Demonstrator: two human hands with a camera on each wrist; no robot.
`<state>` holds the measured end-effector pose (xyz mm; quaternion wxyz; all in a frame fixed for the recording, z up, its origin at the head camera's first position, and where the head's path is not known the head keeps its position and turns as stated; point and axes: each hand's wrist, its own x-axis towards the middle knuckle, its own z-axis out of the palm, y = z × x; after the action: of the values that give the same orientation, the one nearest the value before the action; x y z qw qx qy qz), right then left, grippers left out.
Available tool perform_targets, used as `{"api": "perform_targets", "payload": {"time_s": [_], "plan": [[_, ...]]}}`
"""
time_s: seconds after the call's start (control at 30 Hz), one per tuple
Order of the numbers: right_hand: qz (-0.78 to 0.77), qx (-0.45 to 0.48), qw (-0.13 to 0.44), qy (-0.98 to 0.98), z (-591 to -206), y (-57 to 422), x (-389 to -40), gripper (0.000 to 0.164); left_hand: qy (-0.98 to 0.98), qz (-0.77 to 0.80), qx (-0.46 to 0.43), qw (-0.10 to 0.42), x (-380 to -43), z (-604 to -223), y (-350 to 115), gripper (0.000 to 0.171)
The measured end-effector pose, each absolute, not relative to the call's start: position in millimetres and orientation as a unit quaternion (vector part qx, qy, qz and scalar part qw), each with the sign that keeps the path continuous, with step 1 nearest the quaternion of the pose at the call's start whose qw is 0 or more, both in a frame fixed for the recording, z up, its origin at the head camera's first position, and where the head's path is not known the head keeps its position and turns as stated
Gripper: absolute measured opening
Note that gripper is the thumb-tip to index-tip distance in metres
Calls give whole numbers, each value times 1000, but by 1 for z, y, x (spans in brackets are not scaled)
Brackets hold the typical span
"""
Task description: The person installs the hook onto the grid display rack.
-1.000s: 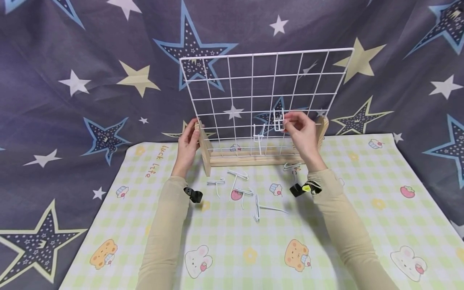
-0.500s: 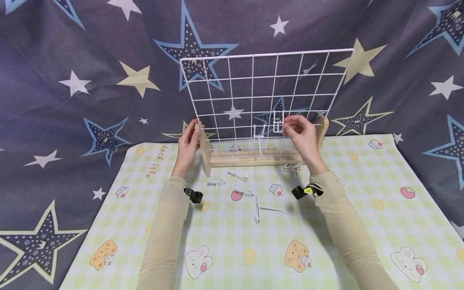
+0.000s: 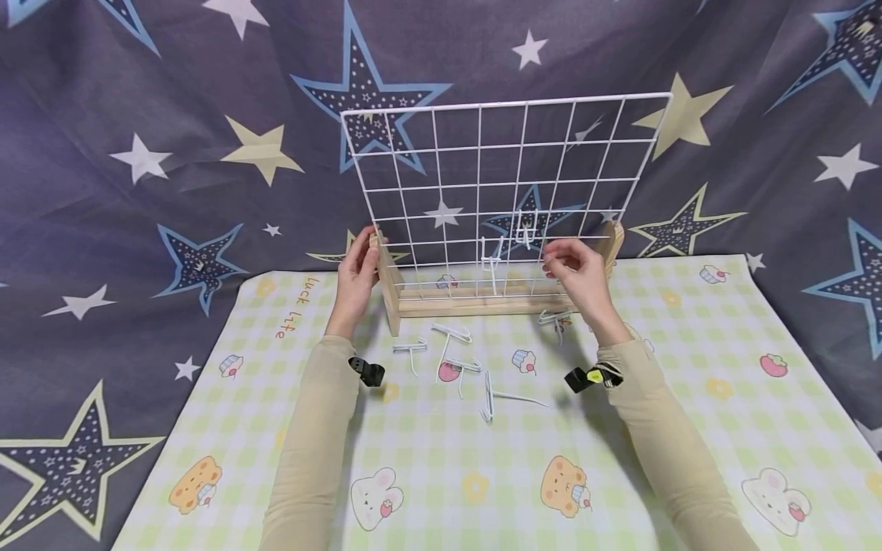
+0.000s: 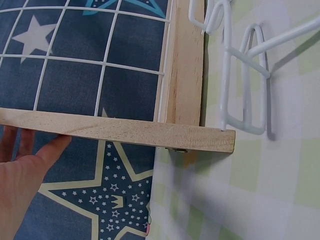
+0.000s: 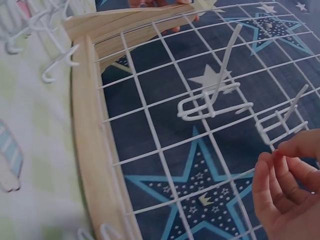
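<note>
A white wire grid panel [image 3: 458,164] stands upright in a pale wooden stand [image 3: 482,306]. My left hand [image 3: 358,272] grips the stand's left side board [image 4: 125,131], thumb at its edge and the other fingers partly hidden behind. Two white wire hooks hang on the grid: a lower one [image 3: 491,262] near the middle and an upper one [image 3: 527,231] to its right. Just right of the upper hook, my right hand [image 3: 582,275] has loosely bent fingers with nothing between them. In the right wrist view its fingertips [image 5: 277,150] are close below that hook.
Several loose white wire hooks [image 3: 491,394] lie on the checked tablecloth [image 3: 427,451] before the stand. Another loose hook [image 3: 556,317] lies by the stand's base near my right wrist. A star-patterned curtain [image 3: 207,76] hangs behind the grid.
My right hand has let go of the upper hook and moved slightly down and right. The hook stays on the grid, its prong now showing. My left hand has not moved.
</note>
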<state>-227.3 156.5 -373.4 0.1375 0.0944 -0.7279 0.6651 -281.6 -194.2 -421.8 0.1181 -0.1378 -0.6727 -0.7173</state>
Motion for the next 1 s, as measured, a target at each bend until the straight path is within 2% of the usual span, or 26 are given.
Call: {"api": "perform_targets", "payload": {"time_s": [0.27,0.53,0.83,1.0], "plan": [[645,96,122,-748,-386,161,-224,17,-674,-715,-138,124,-281,-420,-193,45],[632,114,97,-760,-398,159,-217,23,-674,-716,-135,121,-281,-420,-193,45],[568,162,84,-803,-408,150,-207,17,-670,-719,-140,119,-280,-422,-195,46],[555,169,62,-812,-435,155,-219,16,-670,-719,-140,119,-281,-421,-193,47]]}}
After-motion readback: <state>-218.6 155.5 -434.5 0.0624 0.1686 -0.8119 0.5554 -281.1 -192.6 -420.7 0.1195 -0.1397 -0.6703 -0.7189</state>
